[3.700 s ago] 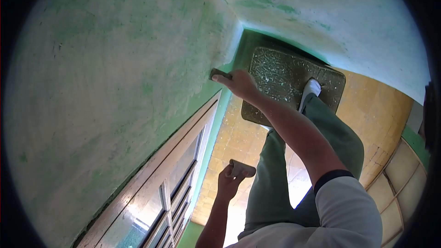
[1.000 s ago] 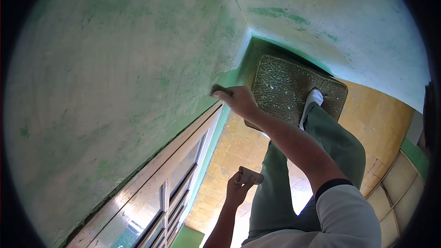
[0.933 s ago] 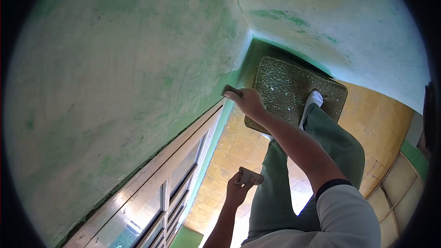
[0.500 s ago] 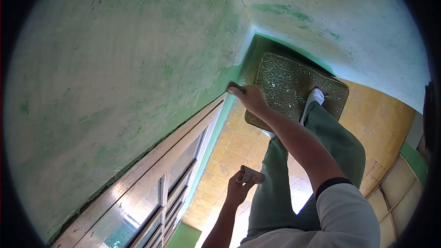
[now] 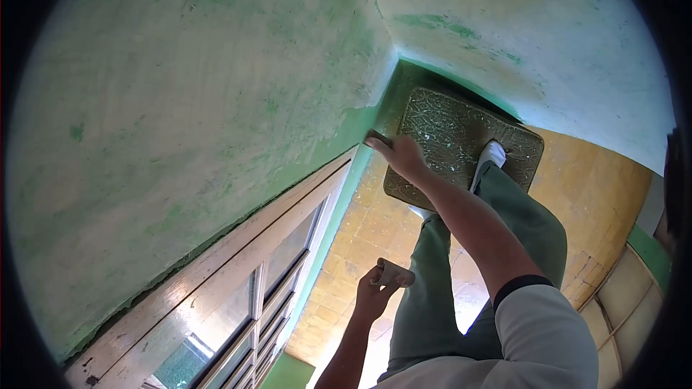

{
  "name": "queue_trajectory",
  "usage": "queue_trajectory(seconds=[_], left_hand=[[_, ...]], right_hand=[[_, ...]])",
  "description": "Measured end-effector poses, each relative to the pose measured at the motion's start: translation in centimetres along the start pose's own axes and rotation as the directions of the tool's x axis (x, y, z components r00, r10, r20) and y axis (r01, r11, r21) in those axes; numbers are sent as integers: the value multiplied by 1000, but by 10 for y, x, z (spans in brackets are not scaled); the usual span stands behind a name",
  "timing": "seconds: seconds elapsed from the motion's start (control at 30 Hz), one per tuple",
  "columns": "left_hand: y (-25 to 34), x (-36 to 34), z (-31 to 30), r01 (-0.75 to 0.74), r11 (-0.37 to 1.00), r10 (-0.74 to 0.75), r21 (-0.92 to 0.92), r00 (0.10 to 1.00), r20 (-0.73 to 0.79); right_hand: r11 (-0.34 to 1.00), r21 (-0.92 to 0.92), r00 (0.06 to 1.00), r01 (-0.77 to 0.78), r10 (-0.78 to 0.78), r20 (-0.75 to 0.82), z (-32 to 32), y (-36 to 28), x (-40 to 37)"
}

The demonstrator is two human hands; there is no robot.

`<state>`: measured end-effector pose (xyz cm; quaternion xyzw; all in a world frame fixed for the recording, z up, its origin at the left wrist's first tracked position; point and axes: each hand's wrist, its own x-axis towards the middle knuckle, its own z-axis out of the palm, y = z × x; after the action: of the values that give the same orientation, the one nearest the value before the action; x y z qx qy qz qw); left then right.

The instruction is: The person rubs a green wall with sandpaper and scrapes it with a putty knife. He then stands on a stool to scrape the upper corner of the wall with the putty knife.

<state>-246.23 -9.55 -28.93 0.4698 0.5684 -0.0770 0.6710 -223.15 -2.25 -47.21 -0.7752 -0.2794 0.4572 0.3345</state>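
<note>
My right hand (image 5: 406, 157) is closed round a small dark flat object (image 5: 379, 137), held against the green wall edge just above the window frame's upper corner. Lower down, my left hand (image 5: 375, 290) grips a greyish-brown roll-like piece (image 5: 394, 274) near my left trouser leg. What exactly either piece is, I cannot make out. The wall (image 5: 180, 101) beside my right hand is pale, with patches of green paint.
Under my feet is a dark, speckled padded platform (image 5: 454, 137) in the corner, on yellow tiles (image 5: 577, 173). A wood-framed window (image 5: 245, 295) runs along the lower left. A second pale wall (image 5: 548, 50) rises at the upper right.
My right hand and its object have shifted slightly right and down in view. The wall and window frame have also shifted slightly with the camera. My left hand looks the same.
</note>
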Motion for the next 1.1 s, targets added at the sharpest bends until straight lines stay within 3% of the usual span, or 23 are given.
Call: queue_trajectory(seconds=[0.03,0.13,0.23,0.33,0.47,0.53,0.57,0.63,0.8,0.87,0.97,1.1], left_hand=[[-2,-1,-1,-5,1000,5,5,1000,5],[-7,-3,-2,-27,1000,27,11,1000,5],[-11,1,-2,-29,999,29,-26,1000,-7],[-12,0,-1,2,999,-3,-38,1000,-24],[-12,-4,-1,9,999,-8,32,1000,-27],[-20,-5,-4,-12,1000,12,5,999,-35],[-23,-3,-3,-27,999,26,-24,999,-41],[-20,1,1,-17,999,16,-31,999,-35],[-18,-3,9,-16,1000,16,-23,1000,-13],[-12,-6,11,-35,999,35,10,999,19],[-22,-8,8,-22,999,23,49,1000,-4],[-26,-12,7,2,1000,-1,17,1000,-19]], right_hand=[[991,-115,998,-65,62,-25,4,13,0],[986,-152,997,-74,72,-18,10,5,11],[999,-11,999,35,-35,0,8,-48,18],[994,81,997,74,-74,-9,4,-46,8],[999,12,996,35,-34,-77,7,-5,2],[997,-71,999,-39,37,-31,14,11,7],[997,-73,999,-35,33,-32,17,-7,12],[977,175,992,122,-117,-40,22,-57,20],[992,54,989,118,-112,-95,9,-31,-1],[996,-84,999,-34,30,-45,6,0,-1],[983,-162,996,-84,78,-45,14,13,7],[999,-34,1000,-3,2,-29,10,-48,17]])
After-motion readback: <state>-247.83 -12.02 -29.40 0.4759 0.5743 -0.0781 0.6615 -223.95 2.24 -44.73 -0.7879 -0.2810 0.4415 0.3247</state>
